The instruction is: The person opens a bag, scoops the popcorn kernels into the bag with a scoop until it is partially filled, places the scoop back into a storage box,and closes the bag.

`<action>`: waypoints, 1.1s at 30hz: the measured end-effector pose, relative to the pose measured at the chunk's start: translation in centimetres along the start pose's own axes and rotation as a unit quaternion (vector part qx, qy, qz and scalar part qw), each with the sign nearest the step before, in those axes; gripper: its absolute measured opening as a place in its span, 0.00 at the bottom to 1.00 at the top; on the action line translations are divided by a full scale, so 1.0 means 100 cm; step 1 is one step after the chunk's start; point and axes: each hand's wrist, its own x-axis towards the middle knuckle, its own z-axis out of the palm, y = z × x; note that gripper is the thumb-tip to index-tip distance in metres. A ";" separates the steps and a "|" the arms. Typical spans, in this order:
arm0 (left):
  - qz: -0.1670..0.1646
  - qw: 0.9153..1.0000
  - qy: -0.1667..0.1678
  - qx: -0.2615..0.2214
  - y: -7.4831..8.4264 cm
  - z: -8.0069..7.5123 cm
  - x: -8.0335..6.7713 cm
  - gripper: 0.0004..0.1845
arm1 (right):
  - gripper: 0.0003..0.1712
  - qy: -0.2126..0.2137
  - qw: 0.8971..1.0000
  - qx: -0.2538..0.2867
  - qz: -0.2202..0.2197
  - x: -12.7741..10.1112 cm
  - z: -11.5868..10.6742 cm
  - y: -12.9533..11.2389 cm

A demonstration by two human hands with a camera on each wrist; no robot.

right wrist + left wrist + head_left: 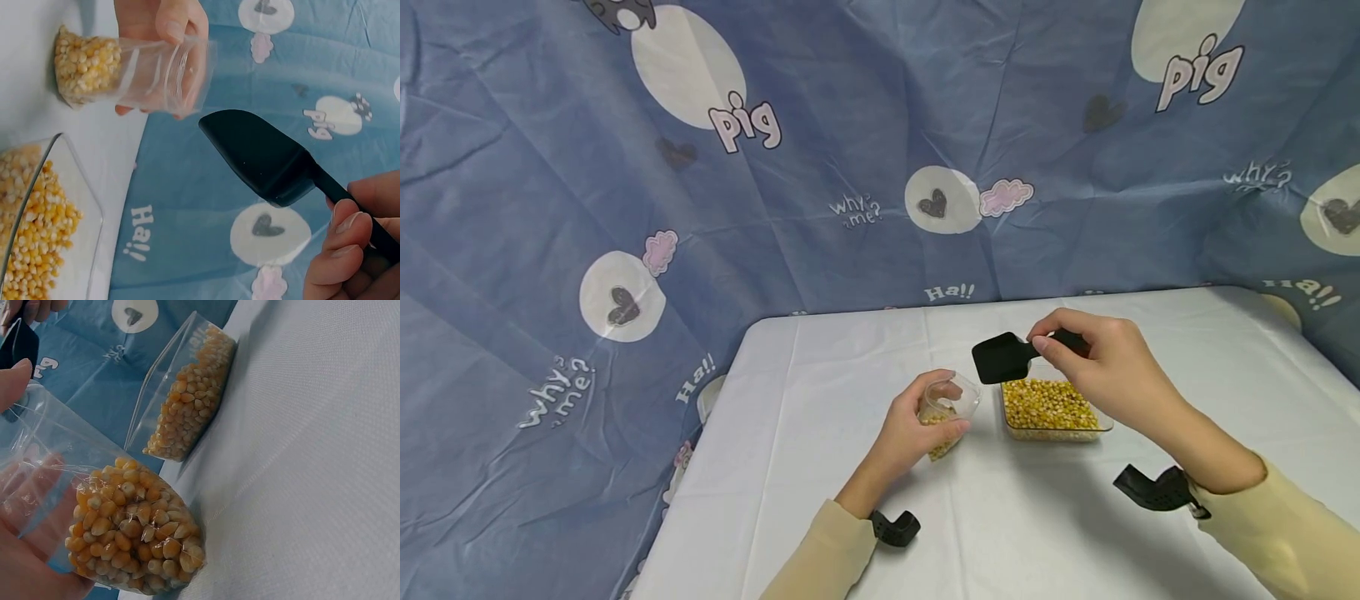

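Note:
My left hand (913, 427) holds a clear plastic bag (147, 75) upright by its upper part, its mouth open. Corn kernels (137, 531) fill the bottom of this bag, which is close over the white tabletop. In my right hand (1112, 367) is a small black scoop (1002, 358), pinched by its handle. The scoop's blade is near the bag's mouth, and in the right wrist view no kernels show on it. Below and beside the right hand stands a clear rectangular container (1060, 435) of yellow corn kernels (1048, 404).
A white cloth (835, 400) covers the table. Behind it hangs a blue patterned curtain (820, 150). Black wrist-worn devices sit at the left cuff (897, 529) and the right cuff (1153, 487).

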 end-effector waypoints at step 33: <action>-0.001 1.000 0.000 -0.001 0.008 0.000 -0.002 0.33 | 0.08 -0.051 0.995 -0.026 0.078 -0.028 0.018 0.055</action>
